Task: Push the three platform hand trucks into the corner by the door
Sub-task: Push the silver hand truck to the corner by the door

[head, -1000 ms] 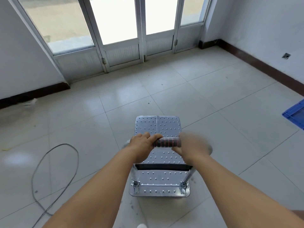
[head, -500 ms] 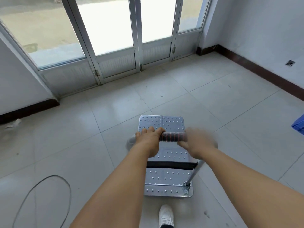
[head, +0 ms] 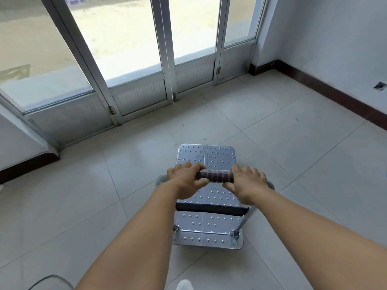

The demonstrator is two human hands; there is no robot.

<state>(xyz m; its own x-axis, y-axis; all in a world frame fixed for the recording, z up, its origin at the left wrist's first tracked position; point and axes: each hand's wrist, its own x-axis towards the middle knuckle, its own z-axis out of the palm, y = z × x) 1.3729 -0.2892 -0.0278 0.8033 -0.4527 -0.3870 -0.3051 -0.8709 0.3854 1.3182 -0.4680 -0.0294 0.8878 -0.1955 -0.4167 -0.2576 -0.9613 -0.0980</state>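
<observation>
Fingers of the left hand (head: 186, 178) and the right hand (head: 247, 182) are being wrapped over the black-and-red grip (head: 215, 176) of a platform hand truck (head: 206, 155) — both hands are clenched on it. The truck's studded metal deck is being rolled across the tiled floor (head: 272, 130), near the glazed door (head: 163, 59) but short of it. One truck only is being shown; the first pushing step is judged under way. Steering toward a corner is being called for next — which one cannot be told.
</observation>
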